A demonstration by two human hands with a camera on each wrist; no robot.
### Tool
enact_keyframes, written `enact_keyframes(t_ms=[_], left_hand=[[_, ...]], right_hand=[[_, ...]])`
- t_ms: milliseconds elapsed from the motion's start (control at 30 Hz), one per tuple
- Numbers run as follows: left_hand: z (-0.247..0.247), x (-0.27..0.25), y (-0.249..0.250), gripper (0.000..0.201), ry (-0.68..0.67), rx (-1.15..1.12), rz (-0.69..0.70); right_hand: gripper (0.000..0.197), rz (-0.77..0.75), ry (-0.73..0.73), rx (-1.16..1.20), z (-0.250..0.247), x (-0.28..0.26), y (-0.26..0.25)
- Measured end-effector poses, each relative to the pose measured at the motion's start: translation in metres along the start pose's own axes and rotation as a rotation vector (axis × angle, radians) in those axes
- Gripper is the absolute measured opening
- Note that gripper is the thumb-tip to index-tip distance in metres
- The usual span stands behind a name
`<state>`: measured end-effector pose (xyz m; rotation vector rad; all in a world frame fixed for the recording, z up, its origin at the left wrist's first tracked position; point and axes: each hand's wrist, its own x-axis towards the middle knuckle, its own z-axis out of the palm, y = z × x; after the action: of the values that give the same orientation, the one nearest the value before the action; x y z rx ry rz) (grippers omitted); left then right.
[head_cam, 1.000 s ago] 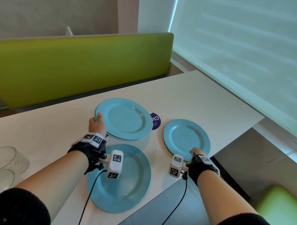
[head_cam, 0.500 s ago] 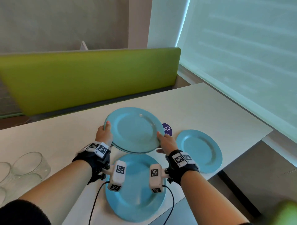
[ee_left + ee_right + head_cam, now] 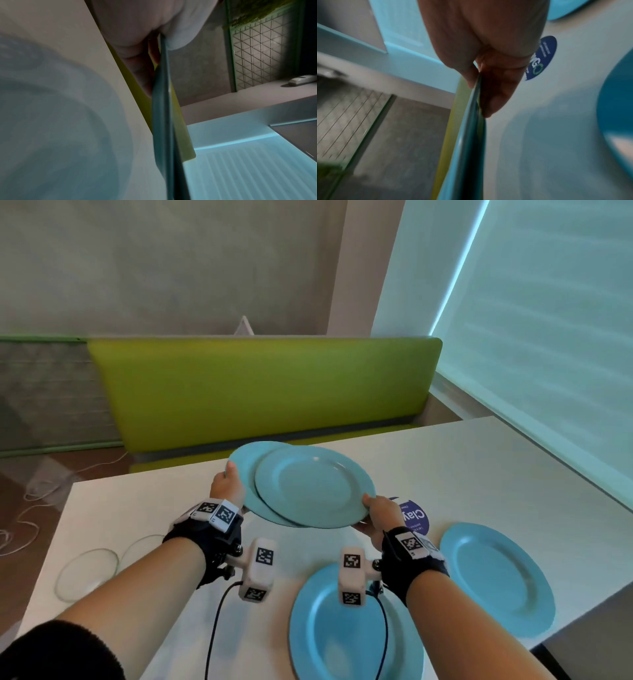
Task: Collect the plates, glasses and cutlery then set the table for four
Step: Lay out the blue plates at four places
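Observation:
Two blue plates are held above the white table. My right hand pinches the near right rim of the top plate, thumb on top, and has slid it to the right. My left hand grips the left rim of the lower plate, which peeks out at the left. In the left wrist view the lower plate's edge runs between thumb and fingers. In the right wrist view the top plate's rim sits pinched the same way. Two more blue plates lie on the table, one near me and one at the right.
Clear glasses stand on the table at the left. A round purple sticker lies under my right hand. A green bench back runs behind the table, and a blind-covered window is on the right.
My right hand left the right plate and took the stack's right rim. Both hands lifted the two plates off the table, and the top one has slid right off the lower one.

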<state>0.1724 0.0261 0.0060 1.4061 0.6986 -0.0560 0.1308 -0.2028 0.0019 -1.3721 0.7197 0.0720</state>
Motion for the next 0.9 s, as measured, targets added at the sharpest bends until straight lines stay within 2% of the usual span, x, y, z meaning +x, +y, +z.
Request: enact_keyframes(t_ms=[100, 200, 400, 633, 900], left_hand=[[-0.017, 0.02, 0.006, 0.06, 0.105, -0.004, 0.022], [-0.033, 0.034, 0.018, 0.052, 0.224, -0.021, 0.011], [-0.058, 0.071, 0.038, 0.054, 0.409, -0.005, 0.018], [-0.069, 0.089, 0.034, 0.051, 0.481, -0.042, -0.009], [-0.067, 0.092, 0.025, 0.049, 0.487, -0.076, -0.011]], right_hand=[[0.026, 0.034, -0.001, 0.117, 0.003, 0.013, -0.006], [0.032, 0.045, 0.012, 0.143, 0.005, 0.031, -0.007], [0.035, 0.126, 0.047, 0.135, 0.022, 0.069, -0.001], [0.034, 0.221, 0.044, 0.083, 0.04, 0.098, 0.026], [0.035, 0.229, 0.024, 0.049, 0.058, 0.108, 0.033]])
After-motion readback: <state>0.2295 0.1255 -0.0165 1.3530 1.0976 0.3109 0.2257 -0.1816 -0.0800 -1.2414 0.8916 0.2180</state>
